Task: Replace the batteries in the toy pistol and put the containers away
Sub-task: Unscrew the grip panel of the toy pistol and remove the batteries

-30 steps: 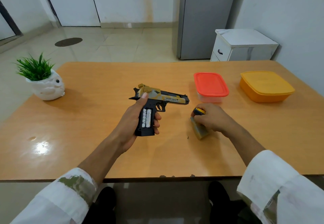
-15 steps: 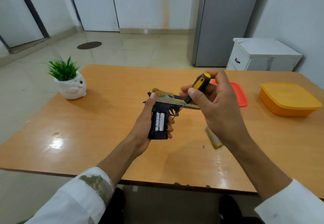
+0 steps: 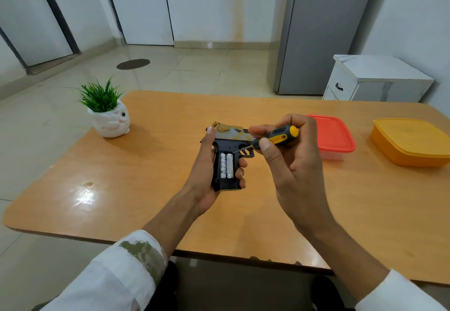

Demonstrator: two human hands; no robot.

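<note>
I've got the left hand (image 3: 207, 179) wrapped round the toy pistol (image 3: 227, 140), held above the surface (image 3: 146, 189). It has a gold slide on top, and its black grip is open, showing two silver batteries (image 3: 226, 166) side by side. The right hand (image 3: 292, 164) pinches a yellow-and-black screwdriver (image 3: 280, 136), its tip near the top of the batteries.

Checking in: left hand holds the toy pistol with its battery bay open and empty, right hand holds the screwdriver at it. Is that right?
Not empty. The head view shows two batteries side by side in the open bay of the toy pistol. The rest stands: the left hand grips it, and the right hand holds the screwdriver, tip by the bay.
</note>
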